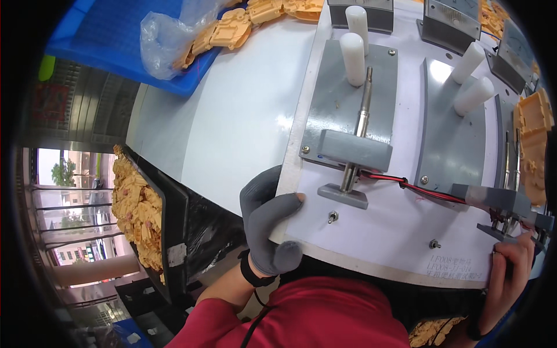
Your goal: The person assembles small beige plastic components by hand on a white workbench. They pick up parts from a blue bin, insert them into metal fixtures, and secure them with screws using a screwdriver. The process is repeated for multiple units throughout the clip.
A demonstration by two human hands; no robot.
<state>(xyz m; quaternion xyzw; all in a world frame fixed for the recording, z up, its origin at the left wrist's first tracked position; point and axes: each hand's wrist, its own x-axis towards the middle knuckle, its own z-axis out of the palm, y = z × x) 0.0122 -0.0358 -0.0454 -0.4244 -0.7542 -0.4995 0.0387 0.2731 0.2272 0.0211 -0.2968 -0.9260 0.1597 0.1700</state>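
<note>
My left hand [270,223], in a grey glove with a bare fingertip, curls round the front left corner of a white board [383,232]. At the far right my bare right hand [510,264] has its fingers bent up against a grey handle bar [542,240] under a clamp fixture; the picture's rim partly hides this grip. An orange plastic shell part [534,133] stands at that fixture. Nearest my left hand is a grey clamp block [355,149] with a metal rod and a lower grey bar [342,196]. Red and black wires [400,181] run from it to the right.
White posts [353,58] rise from grey plates on the board, with meters [452,23] behind. Small toggle switches [332,217] stick up near the front. A blue tray [98,40] with a plastic bag and orange parts lies back left; a black crate [174,220] holds orange parts.
</note>
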